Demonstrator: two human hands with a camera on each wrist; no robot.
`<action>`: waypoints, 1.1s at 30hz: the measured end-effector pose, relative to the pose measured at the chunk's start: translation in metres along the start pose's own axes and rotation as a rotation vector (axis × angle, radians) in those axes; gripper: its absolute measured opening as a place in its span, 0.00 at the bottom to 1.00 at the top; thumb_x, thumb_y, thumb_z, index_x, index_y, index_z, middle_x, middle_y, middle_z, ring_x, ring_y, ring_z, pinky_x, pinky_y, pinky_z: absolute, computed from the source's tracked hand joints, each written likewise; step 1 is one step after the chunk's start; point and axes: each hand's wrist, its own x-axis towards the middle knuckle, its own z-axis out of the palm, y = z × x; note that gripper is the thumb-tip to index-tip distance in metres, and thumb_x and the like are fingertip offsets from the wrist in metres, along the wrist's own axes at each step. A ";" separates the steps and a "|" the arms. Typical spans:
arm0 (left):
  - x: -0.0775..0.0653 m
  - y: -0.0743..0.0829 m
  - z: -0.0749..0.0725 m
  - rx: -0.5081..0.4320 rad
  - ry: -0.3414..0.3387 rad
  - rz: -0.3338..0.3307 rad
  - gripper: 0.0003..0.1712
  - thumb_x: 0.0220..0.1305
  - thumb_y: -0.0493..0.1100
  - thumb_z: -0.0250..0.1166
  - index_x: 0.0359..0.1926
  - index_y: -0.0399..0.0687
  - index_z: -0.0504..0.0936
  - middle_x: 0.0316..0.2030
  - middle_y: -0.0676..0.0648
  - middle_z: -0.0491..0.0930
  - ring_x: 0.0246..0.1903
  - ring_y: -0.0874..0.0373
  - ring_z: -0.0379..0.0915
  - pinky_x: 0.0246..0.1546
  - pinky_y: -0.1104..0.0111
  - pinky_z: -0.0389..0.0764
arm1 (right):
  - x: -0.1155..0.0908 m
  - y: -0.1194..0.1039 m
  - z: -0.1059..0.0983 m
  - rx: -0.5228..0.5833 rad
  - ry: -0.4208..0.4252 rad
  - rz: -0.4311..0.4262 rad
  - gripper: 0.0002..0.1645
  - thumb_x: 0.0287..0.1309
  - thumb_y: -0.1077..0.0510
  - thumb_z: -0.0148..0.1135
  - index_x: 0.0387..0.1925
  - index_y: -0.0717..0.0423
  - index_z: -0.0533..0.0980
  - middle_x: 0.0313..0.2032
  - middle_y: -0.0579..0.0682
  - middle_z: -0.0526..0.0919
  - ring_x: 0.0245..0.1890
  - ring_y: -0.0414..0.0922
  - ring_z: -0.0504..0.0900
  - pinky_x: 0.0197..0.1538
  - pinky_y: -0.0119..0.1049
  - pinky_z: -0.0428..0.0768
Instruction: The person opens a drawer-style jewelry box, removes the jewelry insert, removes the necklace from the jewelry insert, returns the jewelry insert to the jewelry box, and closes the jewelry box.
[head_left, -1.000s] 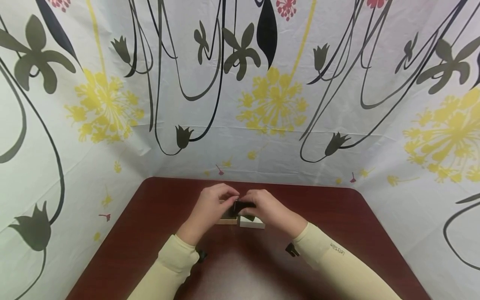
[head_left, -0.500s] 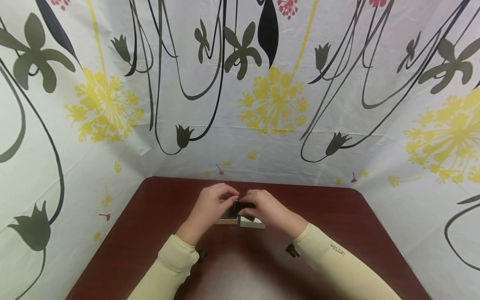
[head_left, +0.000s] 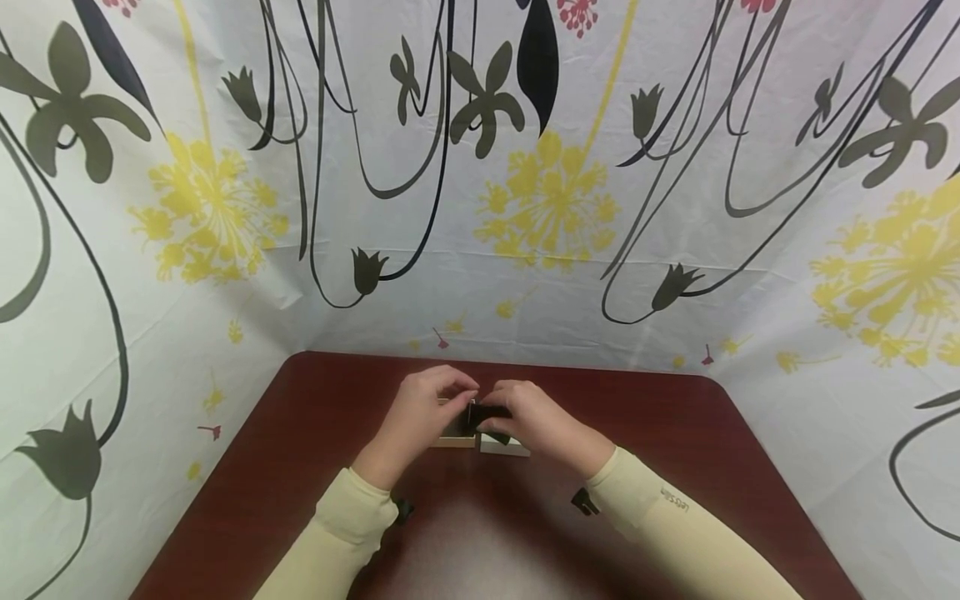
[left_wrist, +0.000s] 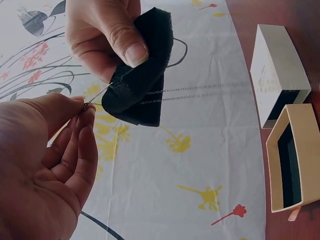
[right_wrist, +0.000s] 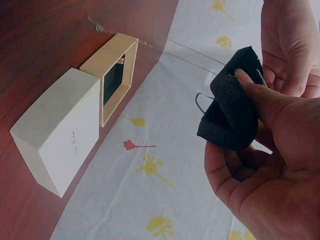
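Note:
My right hand (head_left: 536, 417) holds a folded black pad (right_wrist: 235, 110), thumb on one face and fingers behind it. A fine chain (left_wrist: 200, 88) passes through the fold, and its two strands hang away from the pad in both wrist views. At the pad's other side, my left hand (left_wrist: 50, 160) pinches the chain's end between thumb and fingertip, a short stretch drawn taut. Beyond the hands, a tan box base (right_wrist: 100, 55) with a dark inside stands against a white box lid (right_wrist: 65, 130) with small script on it.
A dark red table (head_left: 637, 467) with rounded far corners carries the boxes near its middle. White cloth (head_left: 480, 317) with a flower print hangs around its back and sides. An orange tab (left_wrist: 295, 214) sticks out of the tan base.
Both hands keep almost the same place and grip. The folded pad tilts very slightly; the boxes have not been moved.

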 end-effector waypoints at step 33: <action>0.000 0.007 -0.005 -0.034 0.003 0.003 0.07 0.69 0.39 0.79 0.46 0.52 0.94 0.43 0.56 0.90 0.43 0.63 0.87 0.48 0.64 0.89 | -0.003 0.003 0.002 -0.028 0.007 0.006 0.12 0.66 0.56 0.81 0.48 0.53 0.90 0.39 0.40 0.85 0.39 0.37 0.83 0.42 0.35 0.84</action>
